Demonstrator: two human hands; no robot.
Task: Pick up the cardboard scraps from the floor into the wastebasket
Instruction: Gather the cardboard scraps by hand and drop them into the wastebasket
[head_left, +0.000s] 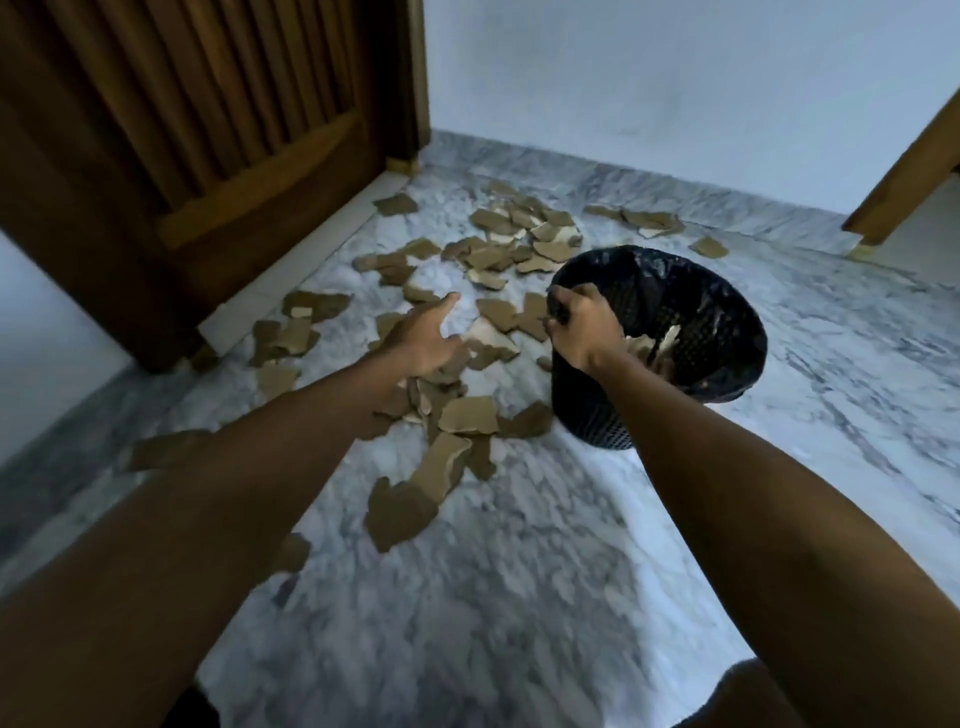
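- My right hand (579, 332) grips the near rim of the wastebasket (717, 332), fingers curled over the edge; the basket leans toward me, so a stronger pull could tip it and spill the few pieces inside.
- My left hand (423, 338) hangs spread and empty above the cardboard scraps (467, 415), which lie at about 9 o'clock from the basket.
- More scraps spread from 10 to 12 o'clock on the marble floor (519, 571), up to the wooden door (208, 156).
- The flat pieces may slide on the smooth floor or slip from a one-hand grab.
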